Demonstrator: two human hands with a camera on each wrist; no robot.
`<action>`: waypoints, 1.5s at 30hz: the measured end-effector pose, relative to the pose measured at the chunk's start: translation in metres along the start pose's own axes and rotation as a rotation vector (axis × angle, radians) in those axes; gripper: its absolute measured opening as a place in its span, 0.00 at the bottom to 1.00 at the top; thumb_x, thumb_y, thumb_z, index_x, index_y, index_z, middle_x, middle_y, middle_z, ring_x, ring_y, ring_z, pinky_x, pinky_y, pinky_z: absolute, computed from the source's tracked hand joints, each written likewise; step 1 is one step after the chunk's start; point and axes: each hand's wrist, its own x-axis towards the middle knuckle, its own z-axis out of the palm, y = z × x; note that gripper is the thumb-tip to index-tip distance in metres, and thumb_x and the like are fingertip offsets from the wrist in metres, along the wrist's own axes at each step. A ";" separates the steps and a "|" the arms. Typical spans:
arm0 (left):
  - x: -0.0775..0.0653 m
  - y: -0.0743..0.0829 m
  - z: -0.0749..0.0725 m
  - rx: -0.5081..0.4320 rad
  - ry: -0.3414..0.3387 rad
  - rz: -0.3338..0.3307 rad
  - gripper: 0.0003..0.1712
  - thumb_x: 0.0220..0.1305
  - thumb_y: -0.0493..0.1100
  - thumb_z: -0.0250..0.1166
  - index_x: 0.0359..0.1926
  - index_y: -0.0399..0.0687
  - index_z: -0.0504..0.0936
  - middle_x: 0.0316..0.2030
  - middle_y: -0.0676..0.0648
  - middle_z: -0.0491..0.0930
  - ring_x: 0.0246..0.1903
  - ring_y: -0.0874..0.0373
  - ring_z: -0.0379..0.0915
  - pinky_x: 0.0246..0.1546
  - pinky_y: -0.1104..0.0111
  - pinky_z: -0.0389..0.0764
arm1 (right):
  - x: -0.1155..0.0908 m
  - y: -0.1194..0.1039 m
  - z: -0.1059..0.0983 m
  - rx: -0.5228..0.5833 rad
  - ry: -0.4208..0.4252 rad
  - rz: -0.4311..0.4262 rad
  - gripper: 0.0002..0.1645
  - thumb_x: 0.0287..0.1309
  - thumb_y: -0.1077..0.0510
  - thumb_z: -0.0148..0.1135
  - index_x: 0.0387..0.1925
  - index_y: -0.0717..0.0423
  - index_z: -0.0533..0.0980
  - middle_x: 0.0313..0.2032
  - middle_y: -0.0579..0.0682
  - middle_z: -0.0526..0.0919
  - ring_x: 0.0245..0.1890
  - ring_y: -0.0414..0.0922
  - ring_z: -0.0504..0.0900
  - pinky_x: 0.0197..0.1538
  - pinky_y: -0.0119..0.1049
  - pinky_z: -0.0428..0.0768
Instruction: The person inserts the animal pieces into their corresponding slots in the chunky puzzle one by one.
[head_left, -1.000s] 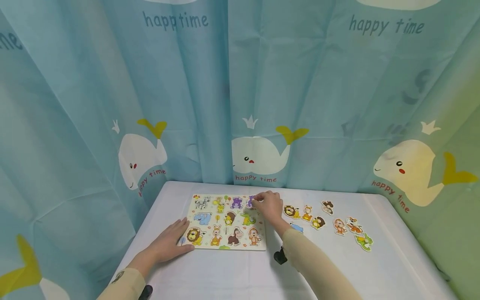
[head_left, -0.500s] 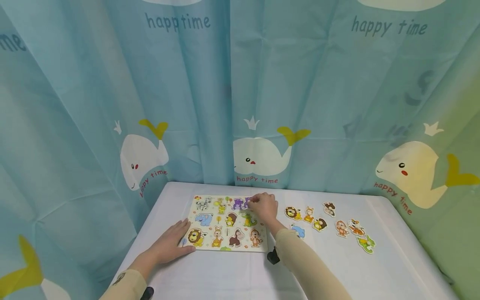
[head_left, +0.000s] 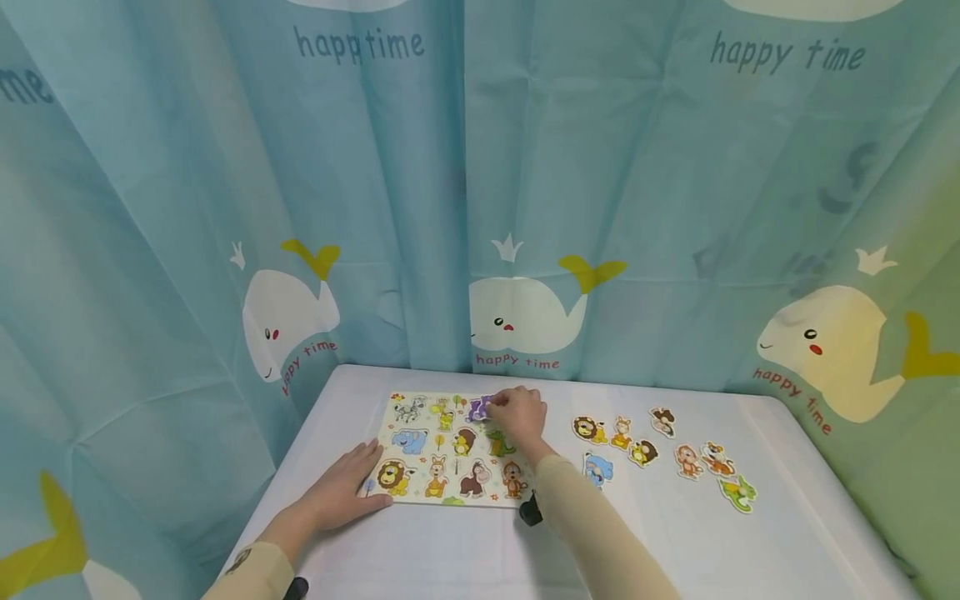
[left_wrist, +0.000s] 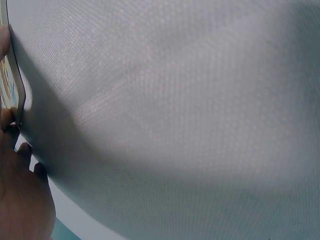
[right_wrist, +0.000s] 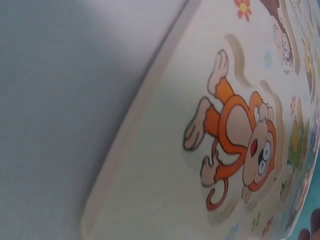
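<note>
A pale puzzle board (head_left: 450,468) printed with animals lies on the white table. My left hand (head_left: 341,483) rests at its left edge, fingers stretched along the side and thumb at the front corner. In the left wrist view, the left hand (left_wrist: 25,195) shows beside the board's edge. My right hand (head_left: 522,417) pinches a purple animal puzzle piece (head_left: 480,408) over the purple picture in the top row, partly covering it. In the right wrist view, the board's monkey picture (right_wrist: 245,140) lies in a recess, and only the right fingertips (right_wrist: 315,227) show.
Right of the board lie loose pieces: a lion (head_left: 589,430), a kangaroo (head_left: 621,433), a hedgehog (head_left: 643,452), an elephant (head_left: 597,469), a brown animal (head_left: 662,422), a monkey (head_left: 687,462), a tiger (head_left: 717,459) and a crocodile (head_left: 738,493). A blue curtain (head_left: 420,208) hangs behind the table.
My right hand has moved left with the purple piece, from beside the purple picture to over it. The left hand has stayed at the board's edge.
</note>
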 end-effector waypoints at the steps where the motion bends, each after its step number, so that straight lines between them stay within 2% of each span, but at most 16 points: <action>1: 0.000 0.000 0.000 0.002 0.001 0.000 0.57 0.61 0.68 0.69 0.78 0.39 0.59 0.79 0.40 0.53 0.77 0.37 0.45 0.75 0.42 0.52 | 0.000 0.000 0.002 0.001 0.000 -0.004 0.09 0.59 0.48 0.73 0.32 0.48 0.88 0.33 0.44 0.79 0.44 0.50 0.72 0.54 0.52 0.69; 21: -0.001 0.005 0.000 0.002 0.002 -0.014 0.57 0.60 0.68 0.69 0.79 0.41 0.59 0.79 0.41 0.53 0.77 0.38 0.45 0.75 0.42 0.53 | 0.001 -0.004 0.023 -0.049 0.006 0.013 0.08 0.58 0.50 0.74 0.29 0.48 0.87 0.34 0.46 0.80 0.43 0.51 0.72 0.54 0.52 0.70; 45: -0.001 0.003 0.001 0.014 0.018 -0.017 0.57 0.60 0.68 0.70 0.78 0.41 0.60 0.79 0.42 0.55 0.77 0.39 0.47 0.75 0.43 0.54 | 0.005 -0.010 0.024 -0.059 -0.031 0.039 0.09 0.59 0.49 0.74 0.34 0.50 0.89 0.35 0.46 0.80 0.43 0.50 0.70 0.52 0.50 0.69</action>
